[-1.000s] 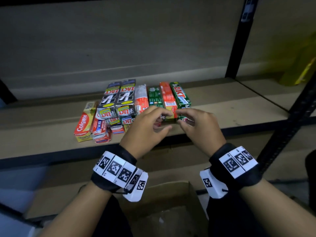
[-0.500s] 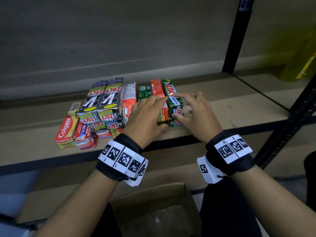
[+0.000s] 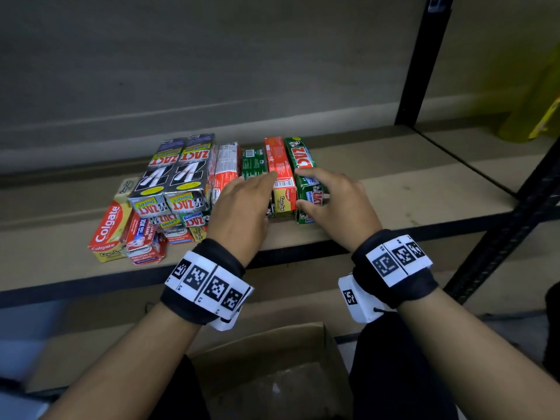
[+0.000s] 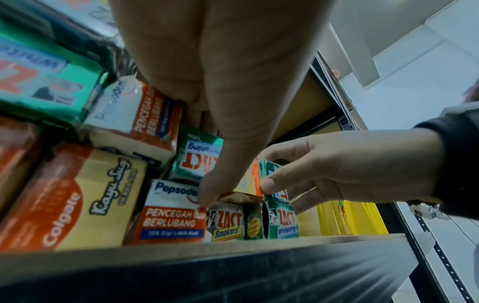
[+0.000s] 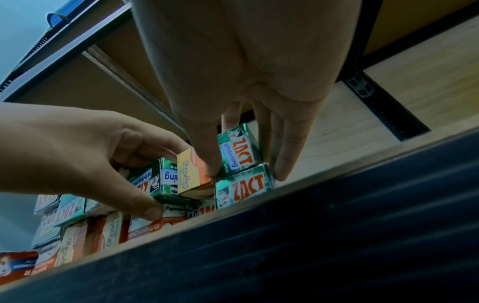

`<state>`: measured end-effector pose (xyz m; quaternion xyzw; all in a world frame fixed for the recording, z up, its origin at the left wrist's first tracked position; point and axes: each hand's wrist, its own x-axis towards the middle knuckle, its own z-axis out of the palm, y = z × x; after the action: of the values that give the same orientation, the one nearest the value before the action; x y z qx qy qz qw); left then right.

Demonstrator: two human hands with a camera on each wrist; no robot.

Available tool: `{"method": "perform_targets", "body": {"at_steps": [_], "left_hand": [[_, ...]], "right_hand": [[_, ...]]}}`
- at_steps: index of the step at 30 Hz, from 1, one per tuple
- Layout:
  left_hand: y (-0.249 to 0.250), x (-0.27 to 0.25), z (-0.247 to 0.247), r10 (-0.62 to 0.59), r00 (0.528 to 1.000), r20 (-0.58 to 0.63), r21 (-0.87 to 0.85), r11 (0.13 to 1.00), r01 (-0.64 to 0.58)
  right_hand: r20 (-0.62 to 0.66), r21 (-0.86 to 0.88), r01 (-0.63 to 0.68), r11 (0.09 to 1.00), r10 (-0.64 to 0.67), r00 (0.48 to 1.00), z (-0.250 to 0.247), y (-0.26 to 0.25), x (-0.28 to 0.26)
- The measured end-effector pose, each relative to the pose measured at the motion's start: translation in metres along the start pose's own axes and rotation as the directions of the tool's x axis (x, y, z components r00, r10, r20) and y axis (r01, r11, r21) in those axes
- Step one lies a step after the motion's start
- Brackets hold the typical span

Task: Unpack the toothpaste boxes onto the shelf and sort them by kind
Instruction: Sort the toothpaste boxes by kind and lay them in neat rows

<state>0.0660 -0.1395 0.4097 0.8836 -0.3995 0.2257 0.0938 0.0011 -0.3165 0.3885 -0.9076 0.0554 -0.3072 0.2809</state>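
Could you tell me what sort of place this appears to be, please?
Probably a stockroom or shop storage area: a board shelf on a black metal frame, retail toothpaste boxes of several brands piled on it, and an open cardboard carton below.

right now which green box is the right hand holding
The top green box at the row's right end, beyond the orange Colgate box; another green box lies left of it.

Bare shelf (image 3: 424, 189) runs right of the toothpaste boxes (image 3: 194, 177) to the black post (image 3: 419, 74), and left of them too. The boxes lie packed, touching side to side. Behind them a narrow strip meets the wall (image 3: 212, 71). The left hand (image 3: 242, 207) and right hand (image 3: 336, 204) crowd the front of the right-side boxes.
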Motion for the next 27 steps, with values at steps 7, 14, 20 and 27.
{"method": "perform_targets", "body": {"at_steps": [7, 14, 20, 27], "left_hand": [[-0.001, -0.008, -0.018, -0.017, 1.0, -0.017, -0.098, 0.995, 0.015], [-0.007, -0.003, -0.038, -0.02, 0.972, -0.232, -0.198, 0.98, -0.027], [-0.002, 0.004, -0.048, 0.052, 0.929, -0.367, -0.164, 0.979, -0.12], [0.017, 0.02, -0.059, 0.099, 0.907, -0.409, -0.196, 0.961, -0.194]], "right_hand": [[0.006, 0.064, -0.069, 0.996, 0.069, 0.998, -0.007, -0.003, -0.001], [-0.073, 0.123, -0.149, 0.981, 0.159, 0.985, -0.018, 0.007, -0.006], [-0.168, 0.256, -0.131, 0.958, 0.178, 0.97, -0.033, 0.024, -0.01], [-0.235, 0.334, -0.143, 0.932, 0.23, 0.944, -0.053, 0.046, -0.017]]}}
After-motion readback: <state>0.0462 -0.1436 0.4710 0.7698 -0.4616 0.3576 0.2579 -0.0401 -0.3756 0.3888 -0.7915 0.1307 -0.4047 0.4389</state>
